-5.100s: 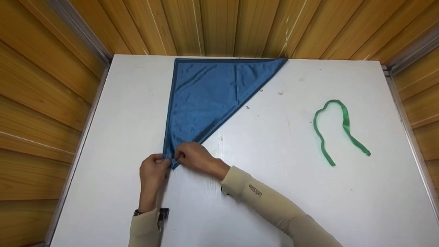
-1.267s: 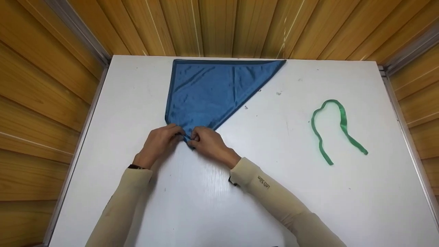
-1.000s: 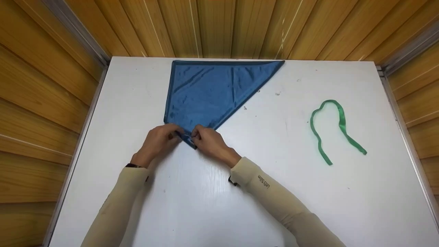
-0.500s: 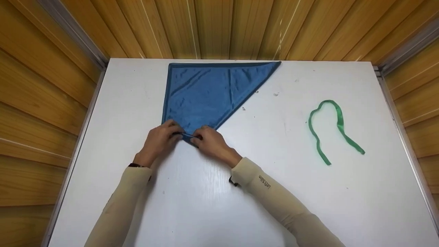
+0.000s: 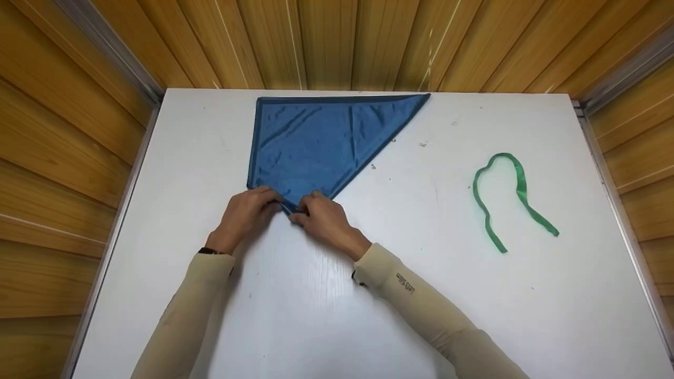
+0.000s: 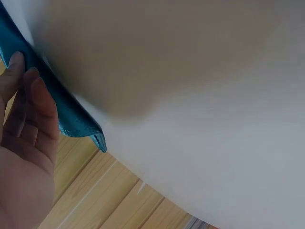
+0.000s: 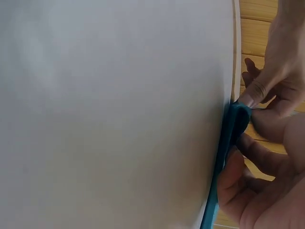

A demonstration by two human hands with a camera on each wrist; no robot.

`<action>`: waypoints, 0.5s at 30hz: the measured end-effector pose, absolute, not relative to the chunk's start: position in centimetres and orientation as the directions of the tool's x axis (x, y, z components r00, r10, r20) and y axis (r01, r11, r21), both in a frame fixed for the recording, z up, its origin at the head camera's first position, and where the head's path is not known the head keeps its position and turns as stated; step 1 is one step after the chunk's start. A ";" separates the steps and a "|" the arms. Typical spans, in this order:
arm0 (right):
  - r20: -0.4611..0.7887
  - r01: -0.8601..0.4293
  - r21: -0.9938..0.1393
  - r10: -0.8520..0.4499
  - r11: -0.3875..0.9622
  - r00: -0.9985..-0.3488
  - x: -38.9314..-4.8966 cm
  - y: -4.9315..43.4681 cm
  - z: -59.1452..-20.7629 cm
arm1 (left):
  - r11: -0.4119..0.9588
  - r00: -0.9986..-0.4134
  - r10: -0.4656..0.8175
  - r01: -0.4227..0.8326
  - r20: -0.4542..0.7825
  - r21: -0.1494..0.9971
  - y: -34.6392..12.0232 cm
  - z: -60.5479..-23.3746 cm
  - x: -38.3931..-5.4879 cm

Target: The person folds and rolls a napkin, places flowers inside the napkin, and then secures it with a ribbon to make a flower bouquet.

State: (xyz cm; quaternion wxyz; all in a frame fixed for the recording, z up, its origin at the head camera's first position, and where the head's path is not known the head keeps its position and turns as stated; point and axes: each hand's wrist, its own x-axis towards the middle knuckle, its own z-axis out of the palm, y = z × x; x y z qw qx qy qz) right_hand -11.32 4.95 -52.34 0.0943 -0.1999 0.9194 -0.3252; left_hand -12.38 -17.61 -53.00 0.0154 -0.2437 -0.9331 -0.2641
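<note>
Head view: blue cloth [image 5: 310, 147] lies on the white table [image 5: 368, 310], left of centre, its far edge just beside the table's back edge. Outline is four-sided, with a sharp tip at far right and a darker border. Left hand [image 5: 245, 218] and right hand [image 5: 324, 218] sit side by side at its near end, each pinching the cloth between thumb and fingers; a small folded strip shows between them. Both hands partly cover that near end, so its exact folding cannot be told from above.

Right wrist view: the cloth edge is turned into a narrow loop at the fingertips.

Surroundings: green ribbon [image 5: 520, 189] lies in an open arch on the right, well apart from cloth and hands, both ends toward the near side. Small dark marks [image 5: 423, 145] dot the tabletop between ribbon and cloth. Wood-panelled wall [image 5: 326, 42] stands close behind the table. Beige sleeves [image 5: 421, 295] cover both forearms; dark band [image 5: 210, 251] at left wrist.
</note>
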 end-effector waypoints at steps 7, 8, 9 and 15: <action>-0.022 -0.296 -0.668 -0.416 0.683 -0.909 -12.0 5.2 -52.5 | 0.743 -0.883 0.423 0.467 0.203 0.480 -16.9 -53.0 -12.6; -0.027 -0.283 -0.676 -0.406 0.680 -0.913 -12.1 5.3 -52.6 | 0.740 -0.882 0.419 0.469 0.215 0.482 -16.8 -53.1 -12.7; -0.030 -0.272 -0.681 -0.397 0.680 -0.917 -12.2 5.4 -52.6 | 0.739 -0.881 0.416 0.473 0.226 0.480 -16.7 -53.1 -12.7; -0.034 -0.258 -0.670 -0.376 0.696 -0.926 -12.6 5.6 -52.5 | 0.747 -0.876 0.430 0.481 0.218 0.459 -16.5 -53.1 -12.8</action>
